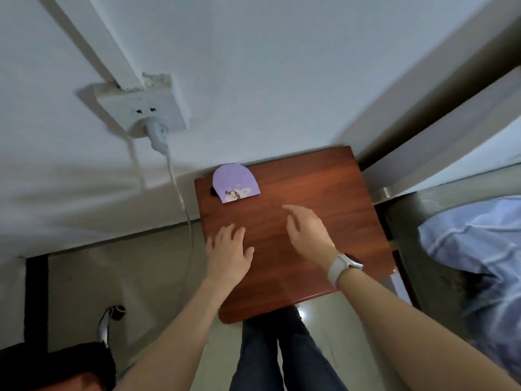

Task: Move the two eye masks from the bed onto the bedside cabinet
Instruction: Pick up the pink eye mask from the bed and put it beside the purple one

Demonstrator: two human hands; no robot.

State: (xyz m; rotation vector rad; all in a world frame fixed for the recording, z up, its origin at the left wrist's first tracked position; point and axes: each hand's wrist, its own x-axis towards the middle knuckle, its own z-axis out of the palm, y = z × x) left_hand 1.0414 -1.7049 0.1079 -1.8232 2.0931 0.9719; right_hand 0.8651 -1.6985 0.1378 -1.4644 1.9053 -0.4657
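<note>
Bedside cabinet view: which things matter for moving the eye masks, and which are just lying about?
Job: purple fabric eye mask with cartoon print; reddish-brown wooden bedside cabinet; left hand and right hand, both empty.
Lying about: white wall socket; white plug and cable; blue striped bedding.

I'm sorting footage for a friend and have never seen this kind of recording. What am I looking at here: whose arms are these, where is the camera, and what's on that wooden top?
There is no machine here. A person wears a wide-angle camera on the head, looking forward and down, so you see their own two bare arms reaching out and their legs below. The wide lens bends the straight lines of the wall.

The reddish wooden surface is the top of a bedside cabinet. On it, at the far left corner near the wall, lies a purple eye mask with a small cartoon print; it looks folded.

The left hand hovers open over the cabinet's near left part. The right hand, with a pale wristwatch, is open too. Neither holds anything. At the right edge is blue striped bedding. A second mask is not visible.
</note>
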